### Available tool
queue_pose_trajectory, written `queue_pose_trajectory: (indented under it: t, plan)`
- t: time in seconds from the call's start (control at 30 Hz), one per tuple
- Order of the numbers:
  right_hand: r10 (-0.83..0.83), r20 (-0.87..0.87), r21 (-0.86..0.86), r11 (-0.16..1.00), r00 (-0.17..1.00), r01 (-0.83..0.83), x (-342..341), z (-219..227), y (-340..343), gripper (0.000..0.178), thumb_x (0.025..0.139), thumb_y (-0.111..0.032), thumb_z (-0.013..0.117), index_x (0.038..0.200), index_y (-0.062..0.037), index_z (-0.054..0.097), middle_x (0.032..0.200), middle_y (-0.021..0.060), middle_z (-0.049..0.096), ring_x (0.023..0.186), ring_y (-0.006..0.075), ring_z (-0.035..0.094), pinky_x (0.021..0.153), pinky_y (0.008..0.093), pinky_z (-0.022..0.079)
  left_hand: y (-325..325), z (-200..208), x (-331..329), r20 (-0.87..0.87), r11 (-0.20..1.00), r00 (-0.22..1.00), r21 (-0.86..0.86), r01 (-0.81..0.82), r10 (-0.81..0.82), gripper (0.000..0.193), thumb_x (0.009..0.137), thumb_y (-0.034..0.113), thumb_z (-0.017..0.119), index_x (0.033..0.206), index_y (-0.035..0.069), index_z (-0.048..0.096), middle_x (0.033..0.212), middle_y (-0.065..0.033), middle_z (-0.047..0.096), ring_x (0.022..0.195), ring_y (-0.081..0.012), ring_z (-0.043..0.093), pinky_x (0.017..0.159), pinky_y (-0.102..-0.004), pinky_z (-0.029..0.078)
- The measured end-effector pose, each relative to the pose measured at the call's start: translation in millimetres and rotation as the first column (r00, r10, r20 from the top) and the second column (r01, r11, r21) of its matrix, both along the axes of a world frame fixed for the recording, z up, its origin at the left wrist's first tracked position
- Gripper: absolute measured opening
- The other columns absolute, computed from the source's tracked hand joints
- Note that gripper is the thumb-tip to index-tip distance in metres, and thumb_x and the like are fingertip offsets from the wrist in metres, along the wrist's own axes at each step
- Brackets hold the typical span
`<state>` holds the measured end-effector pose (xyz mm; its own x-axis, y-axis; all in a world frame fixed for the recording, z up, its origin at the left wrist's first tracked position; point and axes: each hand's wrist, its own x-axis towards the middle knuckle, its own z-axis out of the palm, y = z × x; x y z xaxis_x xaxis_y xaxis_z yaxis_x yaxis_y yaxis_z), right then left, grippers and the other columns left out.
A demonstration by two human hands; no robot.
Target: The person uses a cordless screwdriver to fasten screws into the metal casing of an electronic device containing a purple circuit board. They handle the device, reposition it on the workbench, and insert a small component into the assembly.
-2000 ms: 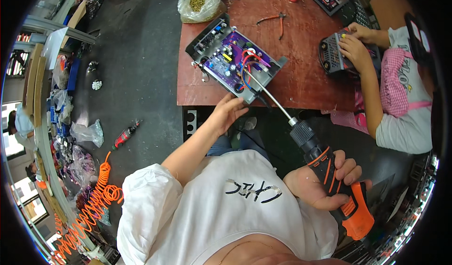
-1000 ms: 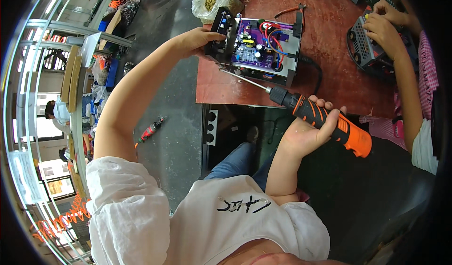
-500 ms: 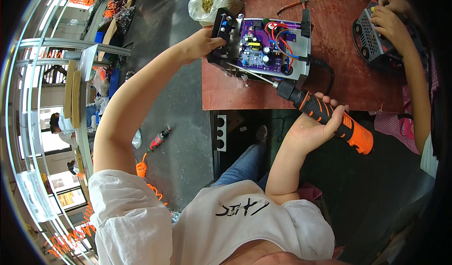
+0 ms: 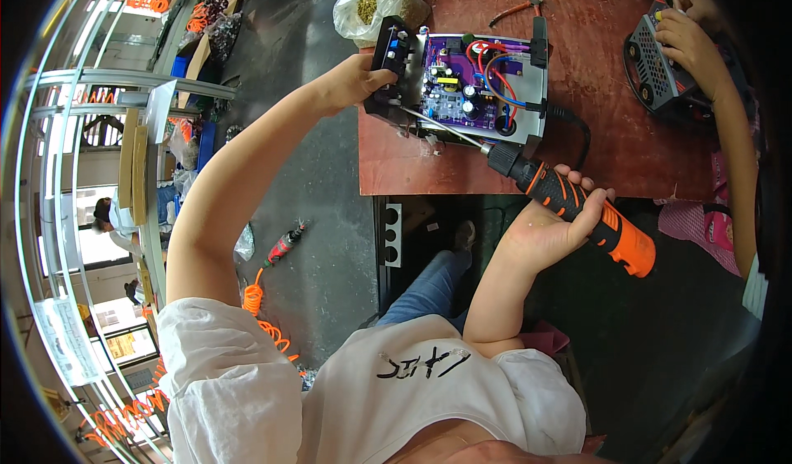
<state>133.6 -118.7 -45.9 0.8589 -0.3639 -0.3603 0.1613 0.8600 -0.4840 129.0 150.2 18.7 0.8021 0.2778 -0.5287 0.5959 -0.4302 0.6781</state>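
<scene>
Your right hand [image 4: 544, 235] wraps the driver [image 4: 554, 196], your left hand [image 4: 351, 83] pinches the black panel [image 4: 395, 45], and just rightward the wired board [image 4: 446, 93] sits uncovered.

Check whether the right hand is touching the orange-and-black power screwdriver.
Touching. The head view shows the right hand wrapped around the power screwdriver, its fingers curled over the far side.

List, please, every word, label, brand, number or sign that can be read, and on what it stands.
White shirt: large dark lettering, which I do not copy.
Pale sheet at the left: any writing is too small and blurred to read.
Purple circuit board: any markings are too small to read.
Power screwdriver: no readable text.
</scene>
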Motion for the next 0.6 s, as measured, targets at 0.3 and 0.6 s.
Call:
queue_pose_trajectory:
  t: [0.3, 0.6]
  plan:
    - [0.025, 0.005, 0.001, 1.0, 1.0, -0.025, 2.8, -7.8, -0.3, 0.042, 0.086, -0.017, 0.065, 0.12, -0.0088, 0.043, 0.086, 0.0037, 0.056, 0.079, 0.0184, 0.06, 0.077, 0.0394, 0.052, 3.9, -2.5, -0.1, -0.004, 0.999, 1.0, -0.044, -0.005, 0.004, 0.035, 0.091, 0.026, 0.058, 0.115, 0.0, 0.057, 0.099, -0.005, 0.065, 0.086, -0.0138, 0.063, 0.074, -0.0303, 0.052]
    - [0.037, -0.005, 0.027, 0.999, 0.999, -0.037, 5.7, -12.0, 1.0, 0.041, 0.086, -0.017, 0.065, 0.118, -0.0075, 0.042, 0.085, 0.0043, 0.056, 0.077, 0.0182, 0.06, 0.075, 0.0381, 0.053, 5.6, -5.1, 0.3, -0.009, 1.0, 1.0, -0.005, 0.0, 0.0, 0.036, 0.091, 0.026, 0.057, 0.115, 0.0, 0.057, 0.098, -0.0049, 0.065, 0.085, -0.0131, 0.063, 0.07, -0.0287, 0.051]
